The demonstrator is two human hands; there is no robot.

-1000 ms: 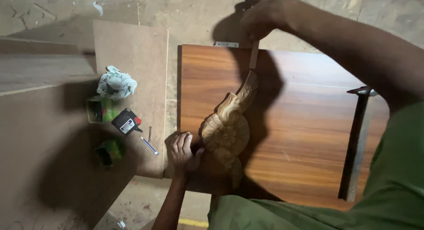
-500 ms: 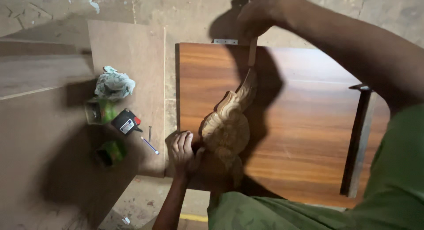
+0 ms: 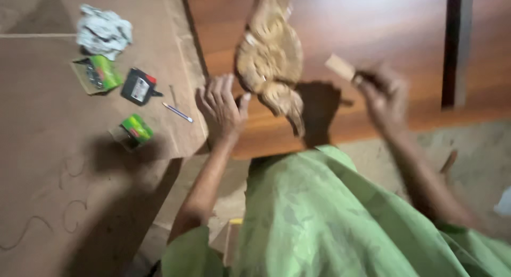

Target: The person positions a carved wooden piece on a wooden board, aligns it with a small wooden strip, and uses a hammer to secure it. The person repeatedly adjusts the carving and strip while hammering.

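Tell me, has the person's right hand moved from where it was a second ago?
Yes. The right hand, gripping a small wooden-handled tool, has dropped from beyond the far edge of the reddish wooden panel to its near edge, beside the carved piece.

I see my right hand (image 3: 384,93) come down from the far edge, now gripping a small block (image 3: 340,67) beside the carving (image 3: 270,59), left hand (image 3: 219,108) opens, view closer

A brown board (image 3: 48,165) carries a crumpled cloth (image 3: 104,32), two green packets (image 3: 98,73), a pencil (image 3: 178,112); a carved wooden ornament (image 3: 271,59) lies on the glossy panel (image 3: 372,37).
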